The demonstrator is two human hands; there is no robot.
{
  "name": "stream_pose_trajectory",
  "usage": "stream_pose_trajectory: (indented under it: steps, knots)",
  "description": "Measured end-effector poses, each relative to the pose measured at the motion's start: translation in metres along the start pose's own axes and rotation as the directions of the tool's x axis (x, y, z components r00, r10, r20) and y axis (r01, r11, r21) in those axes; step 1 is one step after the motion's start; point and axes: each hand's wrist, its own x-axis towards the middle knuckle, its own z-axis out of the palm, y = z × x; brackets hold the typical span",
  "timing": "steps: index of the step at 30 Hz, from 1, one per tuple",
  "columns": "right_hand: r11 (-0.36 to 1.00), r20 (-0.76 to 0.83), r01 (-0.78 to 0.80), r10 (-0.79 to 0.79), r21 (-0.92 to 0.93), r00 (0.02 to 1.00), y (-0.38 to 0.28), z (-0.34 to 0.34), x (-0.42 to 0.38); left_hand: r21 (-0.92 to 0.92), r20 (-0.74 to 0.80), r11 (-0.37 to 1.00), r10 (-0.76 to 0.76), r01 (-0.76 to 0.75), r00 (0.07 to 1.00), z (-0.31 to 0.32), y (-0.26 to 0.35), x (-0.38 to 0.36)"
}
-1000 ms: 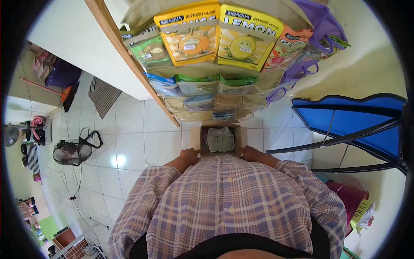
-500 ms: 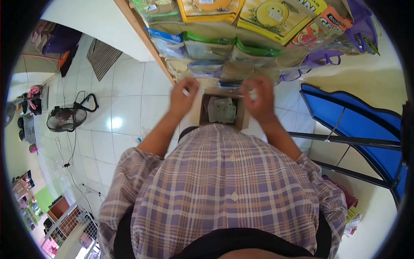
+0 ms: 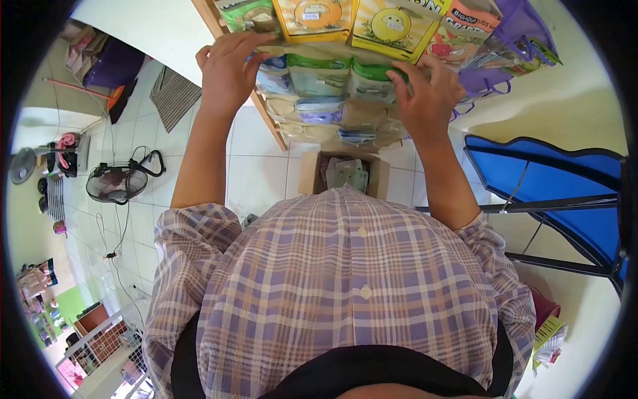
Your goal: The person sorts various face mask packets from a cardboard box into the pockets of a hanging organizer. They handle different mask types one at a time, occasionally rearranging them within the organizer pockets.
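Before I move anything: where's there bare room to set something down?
Bare floor tiles show between the left forearm and the cardboard box, and between that forearm and the fan. A narrower strip shows between box and right forearm. The pocket organizer is crowded with pouches; the blue panel blocks the right.

Glossy white floor tiles [image 3: 256, 176] spread between pale walls [image 3: 571, 100]. A black fan [image 3: 116, 183] stood on the left, and a blue panel [image 3: 565, 179] with black framing leaned rightward.
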Motion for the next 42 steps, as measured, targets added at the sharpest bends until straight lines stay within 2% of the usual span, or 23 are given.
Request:
stream_pose_trajectory:
  steps: [2, 4, 9, 12, 16, 20, 22, 23, 24, 26, 27, 28, 29, 31, 32, 34, 35, 37, 38, 39, 40, 41, 42]
  knots:
    - [1.000, 0.016, 0.007, -0.007, 0.001, 1.000, -0.002, -0.002, 0.002, 0.013, 0.038, 0.999, 0.034, -0.035, 0.999, 0.002, -0.010, 0.007]
    - [1.000, 0.041, 0.013, -0.013, 0.002, 0.999, -0.003, -0.002, -0.002, -0.306, 0.239, 0.951, 0.115, -0.038, 0.964, 0.009, -0.020, 0.008]
    - [0.999, 0.116, -0.040, 0.038, 0.016, 0.993, -0.005, 0.005, -0.011, -0.195, 0.214, 0.981, 0.052, -0.009, 0.975, 0.018, -0.018, -0.009]
    - [0.998, 0.131, -0.050, 0.046, 0.030, 0.990, -0.005, 0.006, -0.008, -0.131, 0.280, 0.990, -0.010, 0.049, 0.960, 0.034, -0.026, -0.013]
    - [0.999, 0.129, -0.033, 0.035, -0.014, 0.991, -0.002, 0.008, -0.007, -0.104, -0.080, 0.994, 0.014, -0.022, 0.997, 0.019, -0.024, -0.003]
    - [0.999, 0.069, -0.023, 0.025, -0.025, 0.997, -0.004, 0.008, -0.008, -0.062, -0.465, 0.985, -0.170, 0.160, 0.869, -0.048, -0.017, 0.002]
    - [1.000, 0.028, -0.016, 0.016, -0.011, 0.999, -0.010, 0.006, -0.010, -0.327, -0.406, 0.931, -0.294, 0.162, 0.865, -0.076, -0.026, -0.013]
    - [0.994, -0.013, 0.038, -0.037, 0.099, 0.999, -0.015, 0.003, -0.016, -0.598, -0.297, 0.791, -0.370, 0.130, 0.880, -0.084, -0.024, -0.026]
    - [0.974, -0.061, 0.096, -0.086, 0.204, 0.994, -0.018, 0.001, -0.025, -0.681, -0.096, 0.693, -0.406, 0.238, 0.909, -0.084, -0.026, -0.044]
    - [0.902, 0.139, 0.121, -0.194, 0.414, 0.971, -0.031, 0.004, -0.046, -0.780, 0.286, 0.455, -0.353, 0.431, 0.891, -0.062, -0.035, -0.083]
    - [0.812, 0.377, -0.076, -0.183, 0.578, 0.908, -0.040, 0.009, -0.058, -0.628, 0.471, 0.499, -0.368, 0.597, 0.802, -0.049, -0.026, -0.097]
    - [0.686, 0.585, -0.304, -0.218, 0.661, 0.781, -0.049, 0.015, -0.069, -0.590, 0.541, 0.500, -0.339, 0.634, 0.770, -0.034, -0.009, -0.110]
    - [0.684, 0.584, -0.305, -0.216, 0.662, 0.783, -0.060, 0.021, -0.083, -0.562, 0.579, 0.490, -0.342, 0.666, 0.740, -0.020, 0.009, -0.125]
    - [0.465, 0.676, -0.537, -0.204, 0.704, 0.708, -0.075, 0.028, -0.105, -0.611, 0.506, 0.618, -0.176, 0.495, 0.844, 0.002, 0.037, -0.145]
    - [0.464, 0.680, -0.542, -0.203, 0.701, 0.705, -0.074, 0.031, -0.106, -0.585, 0.536, 0.646, -0.147, 0.490, 0.832, 0.003, 0.048, -0.147]
    - [0.642, 0.893, -0.625, -0.374, 0.443, 0.250, -0.070, 0.043, -0.107, -0.597, 0.551, 0.592, -0.189, 0.541, 0.813, 0.009, 0.060, -0.147]
    - [0.607, 0.866, -0.617, -0.356, 0.501, 0.352, -0.069, 0.056, -0.122, -0.596, 0.555, 0.586, -0.194, 0.549, 0.809, 0.013, 0.059, -0.150]
    - [0.642, 0.826, -0.520, -0.414, 0.563, 0.383, -0.065, 0.073, -0.123, -0.628, 0.633, 0.317, -0.325, 0.711, 0.703, 0.027, 0.053, -0.161]
    - [0.665, 0.781, -0.417, -0.467, 0.619, 0.414, -0.063, 0.080, -0.124, -0.627, 0.631, 0.314, -0.332, 0.713, 0.701, 0.033, 0.051, -0.169]
    - [0.664, 0.782, -0.419, -0.473, 0.620, 0.407, -0.064, 0.087, -0.126, -0.578, 0.685, 0.315, -0.314, 0.752, 0.658, 0.038, 0.048, -0.179]
    - [0.608, 0.793, -0.508, -0.458, 0.610, 0.403, -0.067, 0.094, -0.129, -0.528, 0.735, 0.318, -0.294, 0.788, 0.611, 0.043, 0.045, -0.187]
    - [0.546, 0.805, -0.594, -0.440, 0.591, 0.398, -0.070, 0.101, -0.132, -0.290, 0.846, 0.425, -0.306, 0.857, 0.437, 0.049, 0.039, -0.195]
    - [0.545, 0.809, -0.599, -0.437, 0.586, 0.393, -0.072, 0.109, -0.138, -0.287, 0.850, 0.423, -0.302, 0.860, 0.432, 0.054, 0.038, -0.201]
